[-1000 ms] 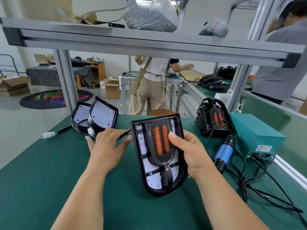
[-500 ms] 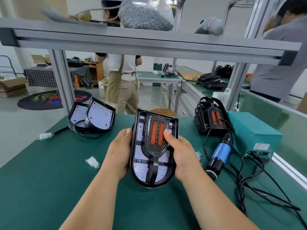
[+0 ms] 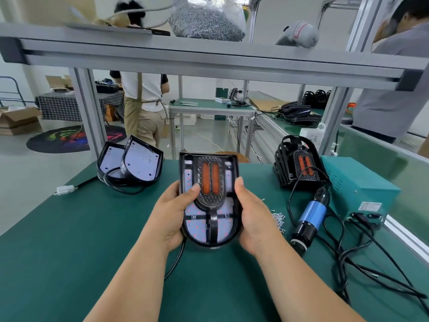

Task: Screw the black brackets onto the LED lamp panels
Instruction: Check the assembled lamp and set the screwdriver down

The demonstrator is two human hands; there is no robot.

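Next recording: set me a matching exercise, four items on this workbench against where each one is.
Things
1. white LED lamp panel carrying a black bracket
2. blue-bodied electric screwdriver
3. clear bag of silver screws
4. white plastic connector plug

Places
A. on the overhead aluminium shelf
B. near the left edge of the green mat
C. gripped between the left hand and right hand
D. lying on the mat next to the teal metal box

Pairs: 1-C, 2-D, 3-A, 4-B
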